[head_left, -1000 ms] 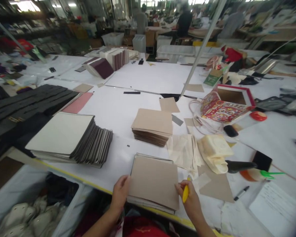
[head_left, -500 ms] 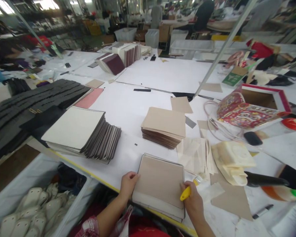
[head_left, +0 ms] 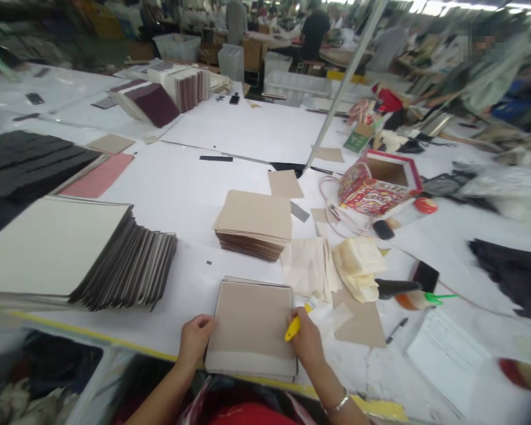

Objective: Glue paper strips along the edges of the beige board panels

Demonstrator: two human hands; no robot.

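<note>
A beige sheet (head_left: 253, 319) lies over pale, dark-edged panels (head_left: 274, 364) at the table's front edge, leaving a pale strip bare along the near side. My left hand (head_left: 197, 336) is closed, with thumb and finger pinching the sheet's left edge. In my right hand (head_left: 308, 339) is a paintbrush (head_left: 293, 328) with a yellow handle, its bristles pointing away from me. The fingers of that hand also touch the sheet's right edge. Just beyond stands a stack of beige sheets (head_left: 256, 212). To the left is a taller stack of white panels (head_left: 57, 242) with dark edges.
Right of the work lie cloth pieces (head_left: 307, 265), a yellowish container (head_left: 358, 265) and a pen (head_left: 397, 330). Farther back stand a red patterned box (head_left: 376, 189) and a slanting metal pole (head_left: 343, 88). Black material (head_left: 26, 165) lies far left. People work in the background.
The view has swung to the right, so things on the table appear farther left. Both hands stay at the sheet's edges, and the paintbrush is still in my right hand.
</note>
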